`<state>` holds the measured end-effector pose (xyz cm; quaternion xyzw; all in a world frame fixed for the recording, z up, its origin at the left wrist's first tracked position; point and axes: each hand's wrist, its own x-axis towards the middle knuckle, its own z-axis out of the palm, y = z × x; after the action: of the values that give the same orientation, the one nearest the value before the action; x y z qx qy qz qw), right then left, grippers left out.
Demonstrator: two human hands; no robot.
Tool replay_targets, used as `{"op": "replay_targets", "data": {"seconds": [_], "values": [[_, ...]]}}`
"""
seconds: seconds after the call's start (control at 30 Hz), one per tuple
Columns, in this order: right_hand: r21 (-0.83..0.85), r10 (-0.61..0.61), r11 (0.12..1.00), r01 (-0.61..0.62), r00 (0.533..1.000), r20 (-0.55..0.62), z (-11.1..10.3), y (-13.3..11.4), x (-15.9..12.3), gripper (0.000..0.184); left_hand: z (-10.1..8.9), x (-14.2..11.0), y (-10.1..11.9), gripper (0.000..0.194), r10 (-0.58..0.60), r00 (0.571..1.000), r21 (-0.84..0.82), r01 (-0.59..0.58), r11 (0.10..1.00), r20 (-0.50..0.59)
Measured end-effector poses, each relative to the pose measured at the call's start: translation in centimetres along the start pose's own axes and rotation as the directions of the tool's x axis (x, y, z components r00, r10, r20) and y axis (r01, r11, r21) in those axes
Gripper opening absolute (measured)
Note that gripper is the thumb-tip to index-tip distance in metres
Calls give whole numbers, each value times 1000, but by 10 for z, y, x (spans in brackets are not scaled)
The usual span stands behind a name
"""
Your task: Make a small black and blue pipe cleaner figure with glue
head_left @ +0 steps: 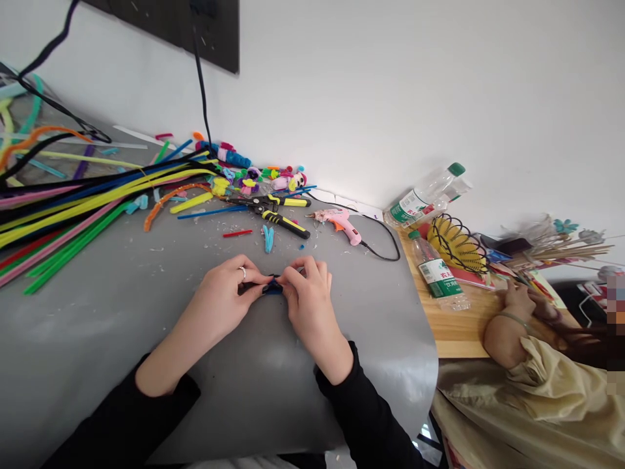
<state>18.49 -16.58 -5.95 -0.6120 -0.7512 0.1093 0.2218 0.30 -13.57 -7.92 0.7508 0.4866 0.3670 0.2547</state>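
Above the grey mat, the fingertips of my left hand (pixel 227 286) and my right hand (pixel 308 293) meet, pinching a small dark blue and black pipe cleaner piece (pixel 273 288) between them. Most of that piece is hidden by the fingers, so its shape does not show. My left hand wears a ring. Just beyond the hands lie a short light blue pipe cleaner piece (pixel 268 239) and a short red piece (pixel 237 233). Behind those rest yellow-and-black pliers (pixel 278 215) and a pink hot glue gun (pixel 340 223).
A large bundle of coloured pipe cleaners (pixel 97 208) spreads across the left. Small pipe cleaner figures (pixel 288 181) lie along the wall. On the wooden table (pixel 454 335) at right are plastic bottles (pixel 442 277), a yellow basket (pixel 454 242) and another person's hands (pixel 517 303).
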Motion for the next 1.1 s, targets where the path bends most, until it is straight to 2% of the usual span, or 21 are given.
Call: {"op": "replay_targets", "data": {"seconds": [0.1, 0.27, 0.43, 0.6, 0.8, 0.9, 1.1], "values": [[16, 9, 1000, -9, 1000, 22, -2, -1, 1, 23, -4, 2, -1, 23, -125, 990, -70, 129, 989, 57], [19, 7, 1000, -7, 999, 32, -3, -2, 1, 26, -6, 1, 0, 22, -176, 984, -101, 178, 979, 30], [-31, -26, 999, 26, 1000, 1, 1, -1, 0, 23, -2, -4, 2, 27, -100, 994, -61, 98, 993, -34], [-115, -73, 991, 65, 995, -66, 8, 0, -4, 28, 5, -9, 5, 32, -44, 995, 49, 48, 998, -88], [-143, -100, 986, 84, 988, -114, 11, -1, -5, 28, 5, -11, 2, 31, 13, 997, 86, -6, 996, -75], [-149, -102, 985, 85, 988, -112, 11, -1, -5, 28, 5, -11, 2, 26, 26, 998, 90, -20, 996, -58], [-154, -70, 986, 56, 994, -89, 12, -2, -6, 28, 14, -14, 7, 23, 132, 981, 269, -89, 959, -144]]}}
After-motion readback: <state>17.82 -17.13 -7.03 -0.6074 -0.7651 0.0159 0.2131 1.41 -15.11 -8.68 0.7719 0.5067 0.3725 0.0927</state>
